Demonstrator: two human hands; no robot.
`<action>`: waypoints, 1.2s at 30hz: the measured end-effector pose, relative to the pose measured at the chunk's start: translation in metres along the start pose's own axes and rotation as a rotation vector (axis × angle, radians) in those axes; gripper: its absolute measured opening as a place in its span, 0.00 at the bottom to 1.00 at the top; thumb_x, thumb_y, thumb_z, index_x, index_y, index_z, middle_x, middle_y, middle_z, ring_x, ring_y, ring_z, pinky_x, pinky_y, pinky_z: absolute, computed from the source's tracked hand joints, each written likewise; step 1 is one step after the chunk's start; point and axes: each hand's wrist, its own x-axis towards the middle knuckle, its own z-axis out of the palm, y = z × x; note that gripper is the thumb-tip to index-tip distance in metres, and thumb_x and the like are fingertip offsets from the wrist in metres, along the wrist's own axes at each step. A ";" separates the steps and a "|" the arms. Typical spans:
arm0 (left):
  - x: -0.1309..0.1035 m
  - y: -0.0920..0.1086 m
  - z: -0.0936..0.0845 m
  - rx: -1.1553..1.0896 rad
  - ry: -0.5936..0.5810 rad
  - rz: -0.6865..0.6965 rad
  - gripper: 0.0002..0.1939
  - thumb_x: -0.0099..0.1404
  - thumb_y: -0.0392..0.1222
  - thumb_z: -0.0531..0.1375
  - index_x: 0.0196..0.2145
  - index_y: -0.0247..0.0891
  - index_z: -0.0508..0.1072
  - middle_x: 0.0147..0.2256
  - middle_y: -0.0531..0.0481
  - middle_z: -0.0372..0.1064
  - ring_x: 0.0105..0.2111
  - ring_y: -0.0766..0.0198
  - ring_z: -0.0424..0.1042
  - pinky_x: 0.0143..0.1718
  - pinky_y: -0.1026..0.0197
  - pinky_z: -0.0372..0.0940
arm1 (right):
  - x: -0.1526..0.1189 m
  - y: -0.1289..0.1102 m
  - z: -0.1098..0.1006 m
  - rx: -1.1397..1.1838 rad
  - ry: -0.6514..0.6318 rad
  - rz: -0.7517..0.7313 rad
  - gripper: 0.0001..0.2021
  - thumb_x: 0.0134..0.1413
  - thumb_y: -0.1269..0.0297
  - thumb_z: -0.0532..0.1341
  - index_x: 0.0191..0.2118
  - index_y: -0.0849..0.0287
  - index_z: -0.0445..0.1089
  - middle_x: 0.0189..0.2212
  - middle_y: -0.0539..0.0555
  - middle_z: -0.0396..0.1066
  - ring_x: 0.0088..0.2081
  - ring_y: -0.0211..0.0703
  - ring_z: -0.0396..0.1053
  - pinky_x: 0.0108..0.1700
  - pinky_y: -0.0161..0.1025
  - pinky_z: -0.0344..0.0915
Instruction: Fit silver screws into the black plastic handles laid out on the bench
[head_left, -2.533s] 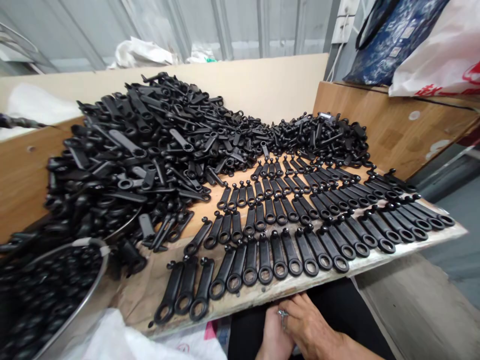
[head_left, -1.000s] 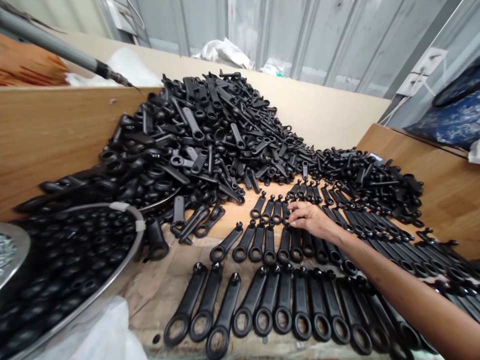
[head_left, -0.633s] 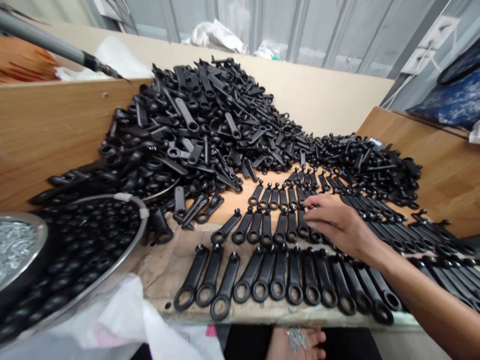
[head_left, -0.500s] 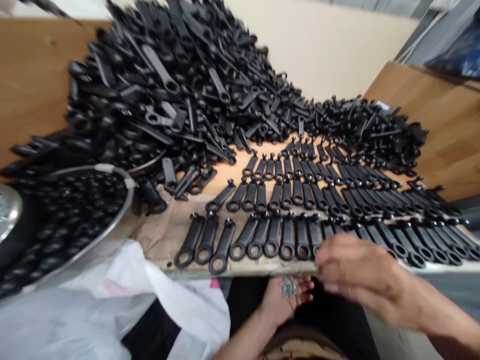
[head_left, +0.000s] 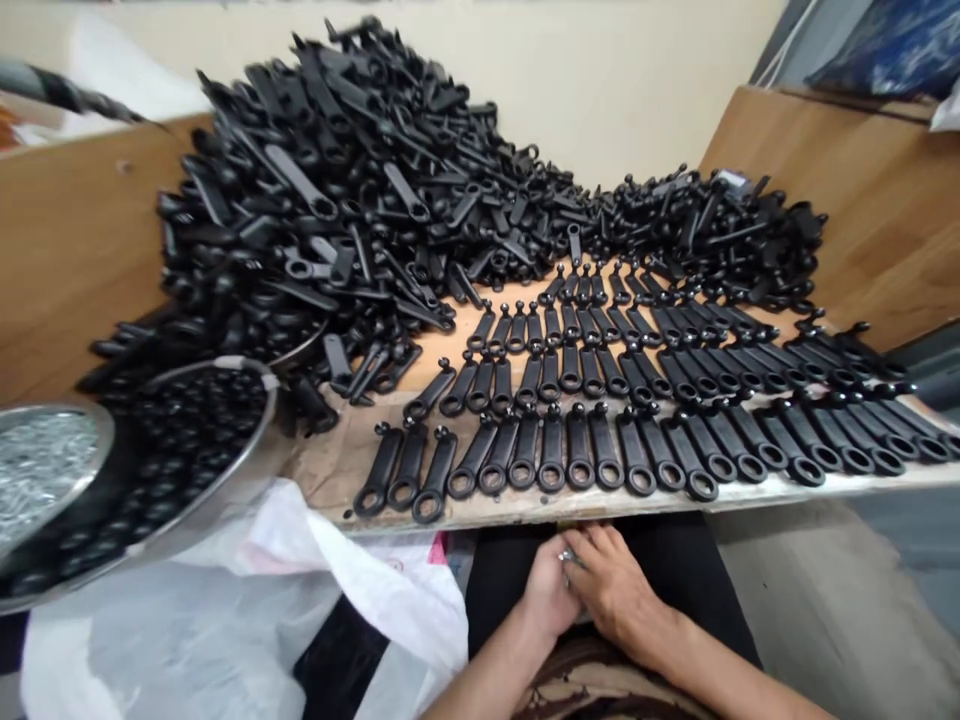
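Below the table edge, my left hand (head_left: 553,590) is cupped around small shiny metal pieces (head_left: 567,556), only partly visible. My right hand (head_left: 616,590) lies over it with bent fingers touching the pieces; whether it grips one is hidden. Beyond both hands, black ring-ended levers (head_left: 577,450) lie in several rows on the wooden table (head_left: 322,490), ring ends toward me, each with a small shiny tip at the far end.
A large pile of black levers (head_left: 360,160) rises behind the rows. At left stand a bowl of black round parts (head_left: 187,430) and a bowl of small silver pieces (head_left: 45,460). White plastic bags (head_left: 187,640) hang at the front left. Wooden boards (head_left: 840,190) border the sides.
My right hand has moved from the front row of levers down and left onto my left hand. My left hand was open with the metal pieces on its palm and has now curled. The view has shifted.
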 end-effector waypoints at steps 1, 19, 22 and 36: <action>0.001 0.001 0.000 -0.004 -0.007 0.004 0.08 0.55 0.39 0.54 0.30 0.31 0.67 0.27 0.50 0.67 0.32 0.65 0.67 0.35 0.64 0.59 | 0.001 0.001 0.006 -0.001 0.036 -0.024 0.09 0.50 0.73 0.51 0.34 0.60 0.67 0.46 0.57 0.62 0.48 0.53 0.52 0.46 0.51 0.53; 0.005 0.005 -0.005 -0.166 -0.044 -0.018 0.09 0.53 0.35 0.53 0.30 0.28 0.69 0.27 0.47 0.69 0.32 0.68 0.68 0.37 0.69 0.57 | 0.006 0.006 0.005 0.024 0.123 -0.197 0.15 0.51 0.78 0.46 0.38 0.64 0.67 0.43 0.59 0.65 0.48 0.51 0.55 0.47 0.52 0.54; 0.006 0.005 -0.008 -0.149 -0.046 -0.022 0.09 0.54 0.37 0.52 0.29 0.28 0.69 0.25 0.47 0.69 0.30 0.67 0.68 0.35 0.67 0.59 | 0.004 0.006 0.006 0.025 0.124 -0.174 0.15 0.51 0.78 0.47 0.38 0.62 0.67 0.43 0.58 0.65 0.47 0.51 0.56 0.47 0.51 0.55; 0.006 0.004 -0.013 -0.116 -0.060 0.007 0.11 0.60 0.44 0.53 0.32 0.32 0.67 0.30 0.51 0.67 0.29 0.70 0.66 0.29 0.63 0.63 | -0.008 0.010 0.007 0.027 0.170 -0.144 0.14 0.51 0.77 0.48 0.38 0.60 0.68 0.44 0.56 0.66 0.49 0.51 0.55 0.48 0.50 0.52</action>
